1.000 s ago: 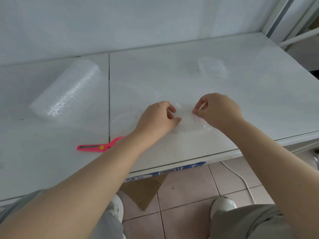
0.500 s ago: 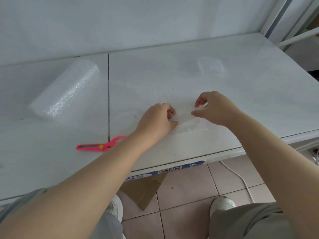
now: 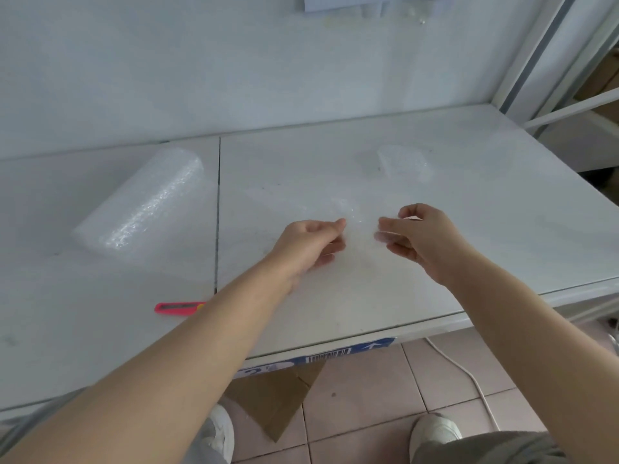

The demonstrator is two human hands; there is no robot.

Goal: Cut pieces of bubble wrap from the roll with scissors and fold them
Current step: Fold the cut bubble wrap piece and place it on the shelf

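Observation:
A clear cut piece of bubble wrap (image 3: 360, 229) is held between my two hands above the white table (image 3: 502, 212). My left hand (image 3: 311, 244) pinches its left edge with thumb and fingertips. My right hand (image 3: 418, 237) pinches its right edge. The piece is nearly see-through and its outline is hard to make out. The bubble wrap roll (image 3: 140, 202) lies at the left of the table. Pink scissors (image 3: 177, 307) lie near the front edge, partly hidden behind my left forearm.
A folded bubble wrap piece (image 3: 403, 160) rests at the back right of the table. A seam (image 3: 218, 209) divides the tabletop. Cardboard (image 3: 278, 396) and a white cable (image 3: 465, 373) lie on the tiled floor below the front edge.
Both hands have lifted the bubble wrap piece off the table and moved slightly apart. The view has tilted up, so more wall shows.

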